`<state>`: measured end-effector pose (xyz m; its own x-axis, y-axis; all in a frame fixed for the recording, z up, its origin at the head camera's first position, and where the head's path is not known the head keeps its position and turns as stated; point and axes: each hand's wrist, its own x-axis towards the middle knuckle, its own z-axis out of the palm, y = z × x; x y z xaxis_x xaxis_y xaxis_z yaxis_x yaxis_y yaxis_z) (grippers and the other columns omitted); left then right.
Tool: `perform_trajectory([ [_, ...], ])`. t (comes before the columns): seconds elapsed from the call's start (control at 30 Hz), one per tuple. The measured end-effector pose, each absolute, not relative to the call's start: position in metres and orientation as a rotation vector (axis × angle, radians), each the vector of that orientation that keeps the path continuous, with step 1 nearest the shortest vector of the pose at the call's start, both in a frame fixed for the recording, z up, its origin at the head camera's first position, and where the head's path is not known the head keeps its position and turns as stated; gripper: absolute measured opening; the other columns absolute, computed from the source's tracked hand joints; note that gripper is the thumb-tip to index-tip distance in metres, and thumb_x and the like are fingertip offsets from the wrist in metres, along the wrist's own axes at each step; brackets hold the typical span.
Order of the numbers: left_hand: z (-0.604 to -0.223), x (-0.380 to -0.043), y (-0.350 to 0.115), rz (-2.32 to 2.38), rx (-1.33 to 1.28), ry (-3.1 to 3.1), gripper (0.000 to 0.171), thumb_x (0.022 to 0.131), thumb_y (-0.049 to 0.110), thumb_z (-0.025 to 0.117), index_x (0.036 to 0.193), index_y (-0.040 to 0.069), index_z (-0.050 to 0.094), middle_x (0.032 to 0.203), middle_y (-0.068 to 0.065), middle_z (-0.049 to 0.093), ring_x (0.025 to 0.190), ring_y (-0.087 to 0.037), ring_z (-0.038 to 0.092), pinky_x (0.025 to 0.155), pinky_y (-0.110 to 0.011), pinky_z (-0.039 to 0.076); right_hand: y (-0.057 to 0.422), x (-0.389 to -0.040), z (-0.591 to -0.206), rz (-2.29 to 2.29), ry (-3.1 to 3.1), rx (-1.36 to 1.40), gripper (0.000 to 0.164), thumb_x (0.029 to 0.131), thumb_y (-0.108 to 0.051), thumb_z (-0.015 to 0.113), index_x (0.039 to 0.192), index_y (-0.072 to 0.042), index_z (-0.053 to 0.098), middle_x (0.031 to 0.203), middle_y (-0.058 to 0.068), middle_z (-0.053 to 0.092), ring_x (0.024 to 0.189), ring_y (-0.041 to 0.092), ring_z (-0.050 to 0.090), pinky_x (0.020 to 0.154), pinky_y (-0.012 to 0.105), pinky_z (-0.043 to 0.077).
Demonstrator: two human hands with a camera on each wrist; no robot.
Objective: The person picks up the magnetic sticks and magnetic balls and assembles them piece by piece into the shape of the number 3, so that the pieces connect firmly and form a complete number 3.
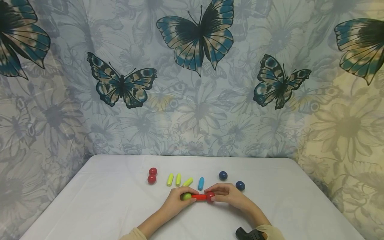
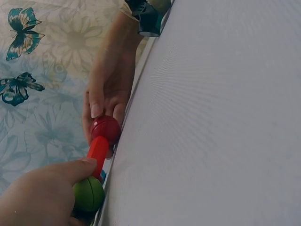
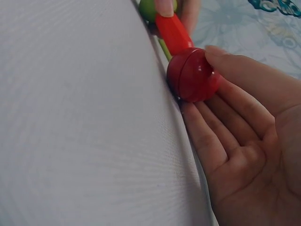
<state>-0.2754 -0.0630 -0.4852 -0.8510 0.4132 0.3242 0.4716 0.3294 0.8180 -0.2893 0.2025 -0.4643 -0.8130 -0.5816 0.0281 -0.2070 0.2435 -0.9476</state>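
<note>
In the head view, a red stick (image 1: 199,197) lies in line between a green ball (image 1: 186,196) and a red ball (image 1: 210,196), end to end. My left hand (image 1: 174,200) pinches the red stick near the green ball, its thumb on the stick in the left wrist view; the green ball sits against that hand, partly covered. My right hand (image 1: 230,196) holds the red ball between thumb and fingertips, shown closely in the right wrist view. A seam line runs around the red ball (image 3: 193,75).
Beyond the hands lie a blue stick (image 1: 201,183) and three yellow-green sticks (image 1: 178,179). Two red balls (image 1: 152,179) sit to their left, two dark blue balls (image 1: 223,175) to the right. White cloth covers the table (image 1: 90,200); a butterfly-patterned curtain (image 1: 198,116) hangs behind.
</note>
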Motion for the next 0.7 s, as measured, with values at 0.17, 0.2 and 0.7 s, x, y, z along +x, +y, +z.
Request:
perform_trajectory([
  [0.17,-0.4855,-0.2753,-0.0629,-1.584,-0.834,-2.516,0.02,0.086,0.022,0.074,0.106,0.024,0.074,0.109,0.006,0.073,0.108,-0.006,0.062,0.096,-0.021,0.049,0.2025,-0.2898,-0.4631,-1.583,2.209,-0.724,0.036,0.092,-0.019,0.067,0.125,-0.004,0.063,0.129,0.018,0.064,0.111,0.004,0.066,0.093,0.018,0.053],
  [0.2,-0.4855,-0.2753,-0.0629,-1.584,-0.833,-2.514,0.02,0.086,0.022,0.074,0.106,0.023,0.074,0.109,0.006,0.073,0.108,-0.006,0.062,0.096,-0.021,0.049,0.2025,-0.2899,-0.4629,-1.58,2.213,-0.724,0.036,0.093,-0.02,0.066,0.125,-0.004,0.063,0.128,0.018,0.065,0.111,0.004,0.066,0.093,0.018,0.053],
  [0.7,-0.4835,-0.2734,-0.0635,-1.646,-0.809,-2.524,0.02,0.086,0.021,0.074,0.106,0.023,0.074,0.109,0.005,0.074,0.107,-0.005,0.061,0.095,-0.019,0.047,0.1999,-0.289,-0.4595,-1.576,2.291,-0.708,0.036,0.094,-0.024,0.065,0.127,-0.008,0.063,0.13,0.012,0.065,0.121,0.021,0.063,0.096,0.022,0.052],
])
